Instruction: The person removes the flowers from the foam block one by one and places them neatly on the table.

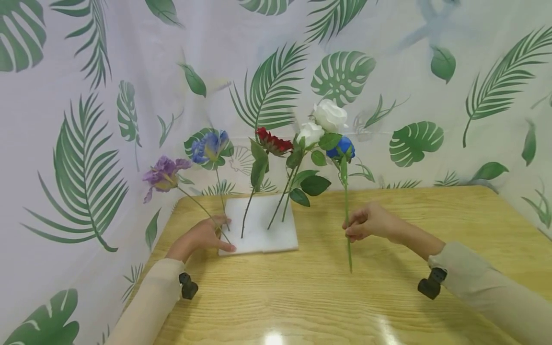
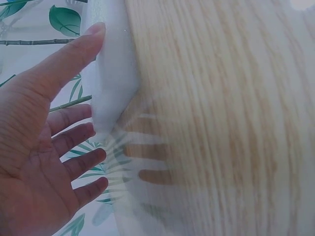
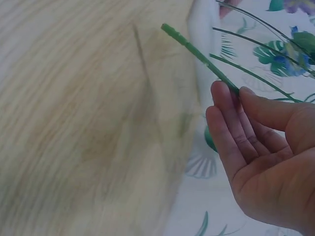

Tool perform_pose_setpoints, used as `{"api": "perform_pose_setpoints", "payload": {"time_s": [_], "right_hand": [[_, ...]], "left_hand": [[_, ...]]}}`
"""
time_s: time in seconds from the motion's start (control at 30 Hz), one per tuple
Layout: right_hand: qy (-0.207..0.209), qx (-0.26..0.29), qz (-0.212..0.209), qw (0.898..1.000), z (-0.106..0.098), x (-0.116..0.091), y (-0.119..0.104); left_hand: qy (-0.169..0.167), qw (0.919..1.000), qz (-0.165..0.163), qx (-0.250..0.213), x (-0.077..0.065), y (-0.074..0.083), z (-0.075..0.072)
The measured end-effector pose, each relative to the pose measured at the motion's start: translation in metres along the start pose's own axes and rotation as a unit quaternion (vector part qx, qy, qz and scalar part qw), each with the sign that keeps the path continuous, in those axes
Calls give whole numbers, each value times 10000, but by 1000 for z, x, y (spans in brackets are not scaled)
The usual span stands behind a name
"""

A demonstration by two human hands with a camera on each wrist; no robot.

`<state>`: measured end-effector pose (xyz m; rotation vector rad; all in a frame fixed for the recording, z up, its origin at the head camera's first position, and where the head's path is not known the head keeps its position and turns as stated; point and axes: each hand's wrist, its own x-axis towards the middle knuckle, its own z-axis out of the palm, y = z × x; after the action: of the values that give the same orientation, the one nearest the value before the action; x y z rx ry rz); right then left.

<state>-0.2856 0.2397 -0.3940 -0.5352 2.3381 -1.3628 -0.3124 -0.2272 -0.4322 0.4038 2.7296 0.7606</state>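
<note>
My right hand (image 1: 374, 223) pinches the green stem (image 3: 197, 55) of a blue rose (image 1: 347, 145) between thumb and fingertips. The rose stands nearly upright, its cut end pointing down over the table, right of a white foam board (image 1: 280, 239). My left hand (image 1: 206, 235) rests at the board's left end, thumb (image 2: 81, 46) along the front corner and the other fingers extended by its side. Stems rise from the board: a purple flower (image 1: 166, 175) leaning left, a light blue flower (image 1: 210, 147), a red flower (image 1: 273, 143) and white roses (image 1: 330, 116).
The wooden table (image 1: 302, 297) reaches back to a white curtain (image 1: 388, 86) printed with green leaves. Leaves (image 1: 316, 185) of the white roses hang out past the board's right edge, close to the blue rose.
</note>
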Motion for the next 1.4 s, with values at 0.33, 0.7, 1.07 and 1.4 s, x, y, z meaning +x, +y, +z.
{"api": "perform_pose_setpoints", "payload": {"time_s": [0.33, 0.7, 1.07, 1.4], "right_hand": [[-250, 461, 358, 9980, 10, 7, 13], [-603, 570, 407, 9957, 24, 12, 17], [-825, 648, 490, 9933, 29, 13, 18], [-801, 522, 706, 9929, 33, 17, 23]], "left_hand": [[-46, 10000, 50, 29, 1, 0, 0], [-236, 9986, 307, 349, 2, -3, -5], [-188, 9985, 367, 346, 3, -3, -10], [-184, 9985, 336, 386, 3, -2, -12]]}}
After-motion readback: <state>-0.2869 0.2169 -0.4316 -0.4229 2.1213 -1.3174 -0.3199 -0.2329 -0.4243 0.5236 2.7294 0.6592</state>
